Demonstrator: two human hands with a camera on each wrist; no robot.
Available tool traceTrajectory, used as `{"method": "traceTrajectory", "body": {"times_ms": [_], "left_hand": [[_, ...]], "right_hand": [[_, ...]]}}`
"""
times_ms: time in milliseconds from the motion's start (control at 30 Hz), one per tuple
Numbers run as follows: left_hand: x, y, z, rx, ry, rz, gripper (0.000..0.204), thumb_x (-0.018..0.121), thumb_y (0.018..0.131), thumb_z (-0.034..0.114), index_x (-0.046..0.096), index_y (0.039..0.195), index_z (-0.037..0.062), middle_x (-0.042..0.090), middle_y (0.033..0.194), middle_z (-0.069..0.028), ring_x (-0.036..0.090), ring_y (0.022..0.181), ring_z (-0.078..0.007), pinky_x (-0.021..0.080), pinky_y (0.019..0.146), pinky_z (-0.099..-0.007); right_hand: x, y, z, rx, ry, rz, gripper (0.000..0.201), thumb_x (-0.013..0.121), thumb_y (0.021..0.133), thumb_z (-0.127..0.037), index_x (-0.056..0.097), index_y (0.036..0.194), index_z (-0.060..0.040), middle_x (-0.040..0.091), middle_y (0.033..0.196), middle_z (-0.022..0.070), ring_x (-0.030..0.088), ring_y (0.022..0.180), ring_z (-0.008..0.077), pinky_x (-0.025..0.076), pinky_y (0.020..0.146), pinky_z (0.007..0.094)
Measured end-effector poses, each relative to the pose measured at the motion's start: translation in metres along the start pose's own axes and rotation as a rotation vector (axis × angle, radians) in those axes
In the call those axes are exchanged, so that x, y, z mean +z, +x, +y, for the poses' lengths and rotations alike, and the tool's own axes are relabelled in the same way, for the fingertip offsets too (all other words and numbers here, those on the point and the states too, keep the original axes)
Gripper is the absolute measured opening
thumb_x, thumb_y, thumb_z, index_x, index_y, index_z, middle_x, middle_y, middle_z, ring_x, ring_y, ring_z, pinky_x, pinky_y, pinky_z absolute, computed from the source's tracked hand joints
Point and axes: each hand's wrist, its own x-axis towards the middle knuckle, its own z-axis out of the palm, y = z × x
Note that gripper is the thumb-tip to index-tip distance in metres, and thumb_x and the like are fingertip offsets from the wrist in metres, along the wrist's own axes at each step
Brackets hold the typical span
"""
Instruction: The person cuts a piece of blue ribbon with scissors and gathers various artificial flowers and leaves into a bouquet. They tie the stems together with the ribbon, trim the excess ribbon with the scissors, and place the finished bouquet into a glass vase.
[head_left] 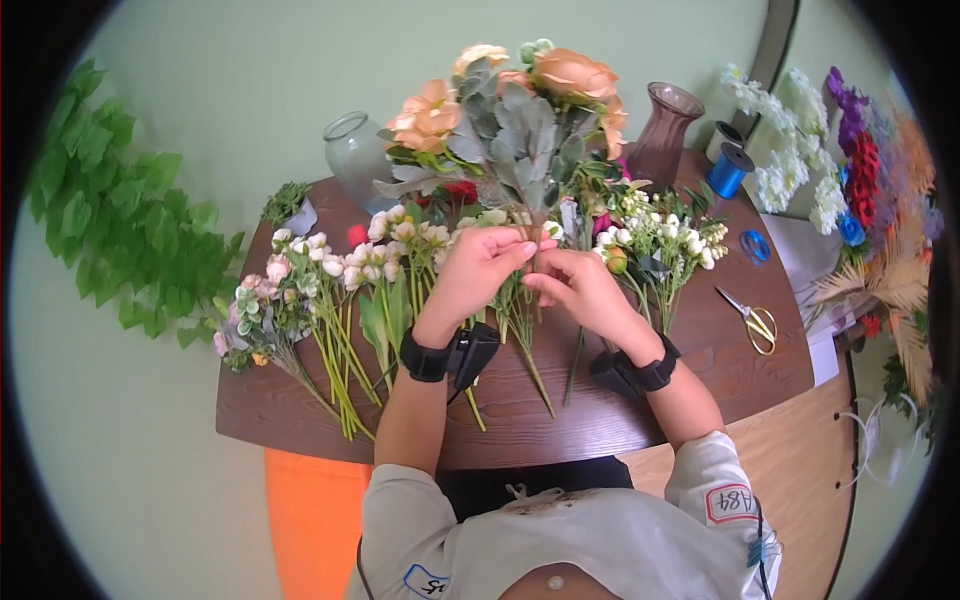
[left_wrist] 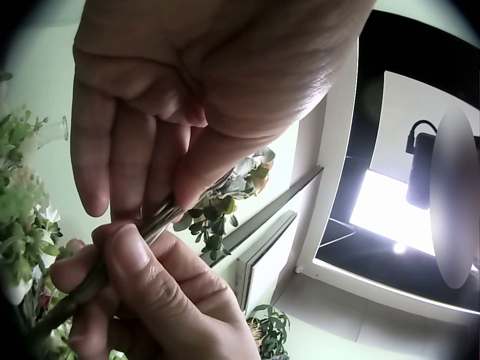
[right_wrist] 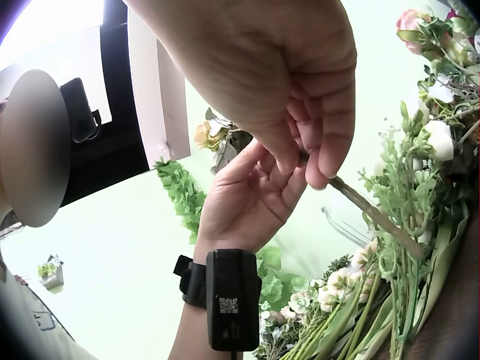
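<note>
Both hands meet around the stems of a bouquet of peach flowers point(head_left: 575, 75) and grey-green leaves point(head_left: 520, 140), held upright above the table. In the head view the left hand point(head_left: 478, 268) pinches the stems from the left, while the right hand point(head_left: 585, 290) grips them just beside it. Seen from the left wrist, the left hand point(left_wrist: 202, 97) has thumb and fingers on the bundled stems point(left_wrist: 159, 221), and the right hand point(left_wrist: 176, 304) pinches lower down. The right wrist view shows a thick stem point(right_wrist: 379, 216) sticking out past the right hand point(right_wrist: 285, 90).
White and pink flowers point(head_left: 330, 262) lie across the dark table point(head_left: 640, 425). Behind stand a clear glass vase point(head_left: 357, 165) and a purple-brown vase point(head_left: 665, 135). At the right are a blue ribbon spool point(head_left: 730, 172) and gold-handled scissors point(head_left: 758, 328).
</note>
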Motion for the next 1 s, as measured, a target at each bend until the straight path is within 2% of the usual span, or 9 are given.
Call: {"method": "traceTrajectory", "body": {"times_ms": [100, 233, 300, 333, 400, 567, 700, 733, 1000], "left_hand": [[0.0, -0.003, -0.002, 0.025, 0.143, 0.036, 0.023, 0.047, 0.083, 0.008, 0.055, 0.098, -0.0067, 0.061, 0.09, -0.0085, 0.054, 0.079, -0.0088, 0.043, 0.072, -0.0218], [0.007, -0.02, 0.014, 0.116, 0.504, 0.171, 0.021, 0.05, 0.08, 0.009, 0.056, 0.098, -0.0009, 0.061, 0.072, -0.009, 0.046, 0.056, -0.007, 0.04, 0.054, -0.0235], [0.007, -0.032, 0.028, 0.141, 0.69, 0.259, 0.019, 0.053, 0.078, 0.012, 0.058, 0.093, 0.0005, 0.059, 0.067, -0.0132, 0.049, 0.051, -0.0132, 0.04, 0.052, -0.0236], [0.004, -0.039, 0.029, 0.143, 0.785, 0.317, 0.019, 0.055, 0.076, 0.015, 0.06, 0.088, 0.0008, 0.058, 0.068, -0.0151, 0.054, 0.054, -0.0235, 0.042, 0.055, -0.0266], [-0.011, -0.056, 0.024, 0.098, 0.873, 0.347, 0.02, 0.055, 0.076, 0.016, 0.06, 0.088, 0.0009, 0.058, 0.071, -0.0156, 0.055, 0.059, -0.0262, 0.043, 0.057, -0.0294], [-0.063, -0.112, -0.004, -0.13, 1.193, 0.486, 0.015, 0.052, 0.074, 0.016, 0.06, 0.08, 0.0047, 0.058, 0.075, -0.0158, 0.056, 0.071, -0.0309, 0.044, 0.062, -0.0402], [-0.089, -0.16, -0.009, -0.549, 1.284, 0.721, 0.018, 0.054, 0.072, 0.014, 0.06, 0.084, 0.0024, 0.059, 0.076, -0.0154, 0.056, 0.073, -0.0304, 0.043, 0.065, -0.0363], [-0.099, -0.17, -0.017, -0.594, 1.27, 0.771, 0.014, 0.053, 0.073, 0.016, 0.061, 0.08, 0.0057, 0.058, 0.078, -0.0174, 0.056, 0.075, -0.0345, 0.045, 0.066, -0.0409], [-0.126, -0.207, -0.026, -0.882, 1.286, 0.957, 0.021, 0.06, 0.07, 0.022, 0.06, 0.077, 0.003, 0.06, 0.076, -0.0151, 0.057, 0.075, -0.0313, 0.044, 0.067, -0.0374]], "right_hand": [[0.004, 0.0, 0.003, 0.005, -0.022, 0.061, 0.012, 0.055, 0.078, -0.009, 0.05, 0.072, 0.0009, 0.052, 0.054, 0.007, 0.055, 0.049, 0.013, 0.042, 0.046, 0.0251], [0.002, 0.002, 0.0, 0.071, 0.073, 0.129, 0.011, 0.051, 0.082, -0.01, 0.05, 0.078, -0.0003, 0.055, 0.064, 0.0027, 0.05, 0.055, 0.0063, 0.041, 0.05, 0.0198], [0.0, 0.002, 0.001, 0.033, 0.131, 0.217, 0.011, 0.049, 0.083, -0.011, 0.049, 0.079, -0.0002, 0.055, 0.067, 0.0016, 0.048, 0.055, 0.0054, 0.04, 0.05, 0.0186], [-0.001, 0.003, 0.0, 0.026, 0.142, 0.25, 0.011, 0.048, 0.083, -0.011, 0.049, 0.081, 0.0002, 0.055, 0.068, 0.0022, 0.048, 0.055, 0.0052, 0.04, 0.05, 0.0183], [-0.003, 0.004, 0.004, 0.001, 0.159, 0.301, 0.012, 0.047, 0.084, -0.01, 0.05, 0.087, 0.0014, 0.055, 0.07, 0.0036, 0.046, 0.054, 0.0049, 0.039, 0.05, 0.0179], [-0.004, 0.002, -0.006, -0.022, 0.2, 0.388, 0.02, 0.047, 0.083, -0.008, 0.045, 0.101, 0.0009, 0.055, 0.07, 0.0031, 0.043, 0.053, 0.004, 0.036, 0.048, 0.0165], [-0.005, 0.0, -0.006, -0.042, 0.271, 0.39, 0.018, 0.049, 0.083, -0.008, 0.044, 0.099, 0.0001, 0.055, 0.071, 0.0039, 0.043, 0.051, 0.0039, 0.036, 0.046, 0.0165], [-0.005, 0.0, -0.005, -0.045, 0.287, 0.394, 0.017, 0.048, 0.083, -0.008, 0.044, 0.098, -0.0003, 0.055, 0.071, 0.0041, 0.043, 0.051, 0.004, 0.035, 0.046, 0.0164], [-0.005, -0.001, -0.006, -0.048, 0.268, 0.368, 0.016, 0.047, 0.084, -0.008, 0.042, 0.097, -0.0013, 0.056, 0.074, 0.0047, 0.044, 0.052, 0.0041, 0.036, 0.048, 0.0162]]}}
